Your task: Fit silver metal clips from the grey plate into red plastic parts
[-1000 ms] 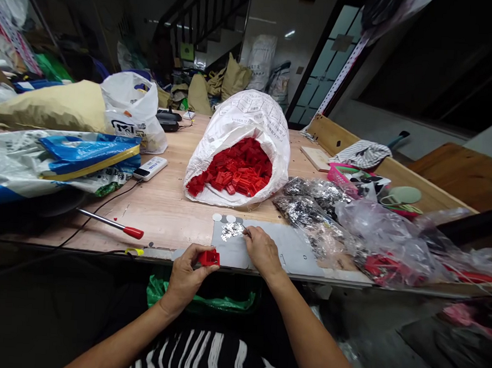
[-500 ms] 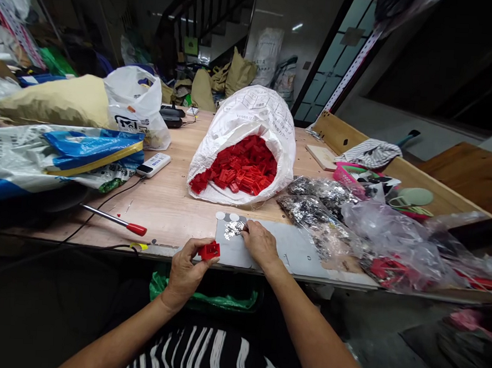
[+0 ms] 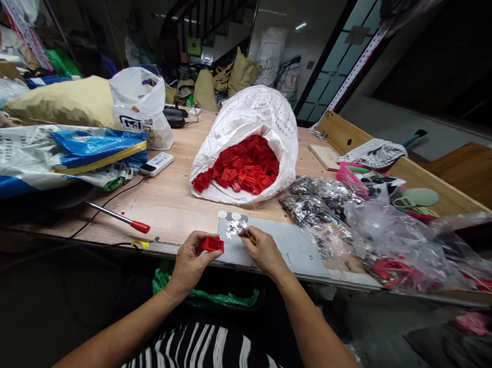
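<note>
Between the thumb and fingers of my left hand (image 3: pixel 189 261) is a small red plastic housing (image 3: pixel 213 244), its open hollow side showing. My right hand (image 3: pixel 265 253) pinches a thin tweezers-like tool (image 3: pixel 250 237) with a yellowish part; its tip points left toward the metal pieces. Those small shiny metal pieces (image 3: pixel 235 228) lie in a loose heap on a grey sheet (image 3: pixel 284 244) at the table edge. Whether the tip grips a piece is too small to tell. Behind the heap, a white woven sack (image 3: pixel 256 109) lies with its mouth toward me, full of red plastic housings (image 3: pixel 247 170).
Clear bags of metal parts (image 3: pixel 311 207) and crumpled plastic bags (image 3: pixel 386 237) lie to the right. A red-tipped lever (image 3: pixel 139 226) sticks out at left, near a cable and a white device (image 3: pixel 157 164). Below the edge hangs a green-lined bin (image 3: pixel 222 300).
My right hand has drawn slightly right, away from the metal heap, and the tool shows more. My left hand has tilted the red housing and raised it a little. The whole view has shifted slightly.
</note>
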